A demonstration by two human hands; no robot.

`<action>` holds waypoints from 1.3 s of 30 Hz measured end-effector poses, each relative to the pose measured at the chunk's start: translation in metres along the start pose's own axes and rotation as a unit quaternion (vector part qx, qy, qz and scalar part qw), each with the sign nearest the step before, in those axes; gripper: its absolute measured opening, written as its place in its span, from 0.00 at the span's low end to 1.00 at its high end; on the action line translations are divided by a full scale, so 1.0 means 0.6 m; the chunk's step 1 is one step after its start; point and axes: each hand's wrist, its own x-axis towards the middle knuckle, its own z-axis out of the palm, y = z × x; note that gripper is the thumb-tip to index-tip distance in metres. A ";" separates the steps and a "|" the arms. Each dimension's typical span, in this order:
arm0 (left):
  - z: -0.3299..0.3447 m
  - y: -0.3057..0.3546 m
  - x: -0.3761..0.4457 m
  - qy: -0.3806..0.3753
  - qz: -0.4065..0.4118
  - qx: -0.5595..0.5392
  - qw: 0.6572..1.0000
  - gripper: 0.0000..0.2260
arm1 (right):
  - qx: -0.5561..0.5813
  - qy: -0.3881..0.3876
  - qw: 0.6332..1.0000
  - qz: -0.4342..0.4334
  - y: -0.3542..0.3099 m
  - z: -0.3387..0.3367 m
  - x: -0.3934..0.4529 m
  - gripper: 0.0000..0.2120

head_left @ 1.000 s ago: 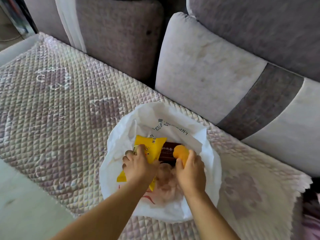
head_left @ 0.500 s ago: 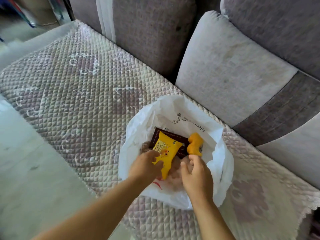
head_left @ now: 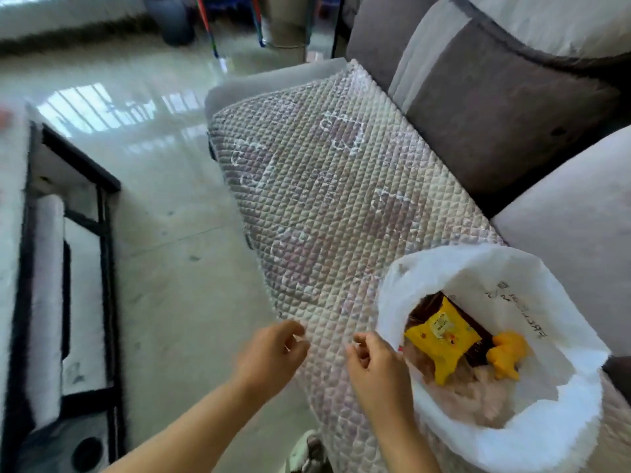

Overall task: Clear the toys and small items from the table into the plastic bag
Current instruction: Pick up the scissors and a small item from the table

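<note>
Head view shows the white plastic bag (head_left: 491, 438) sitting open on the quilted sofa cover (head_left: 324, 199), with a yellow snack packet (head_left: 440, 339), a small orange toy animal (head_left: 505, 353), a dark brown flat packet (head_left: 478, 349) and something soft and pink (head_left: 461, 394) lying inside it. A second ago both hands were down in the bag, holding the yellow packet and the orange toy. Now those two things lie loose in the bag and the hands are out of it. The left hand (head_left: 269, 353) and the right hand (head_left: 375, 367) hang just beside the bag's rim, fingers loosely curled and holding nothing. The head has turned too, so the shiny floor (head_left: 164, 233) and a white tabletop with a black frame (head_left: 13, 199) show on the left. I think the person is going back there for more things.
</note>
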 end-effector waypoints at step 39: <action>-0.489 -1.081 -0.313 0.298 -0.389 -0.190 0.851 0.14 | -0.253 -0.327 0.812 -0.411 -0.754 1.065 -0.230 0.22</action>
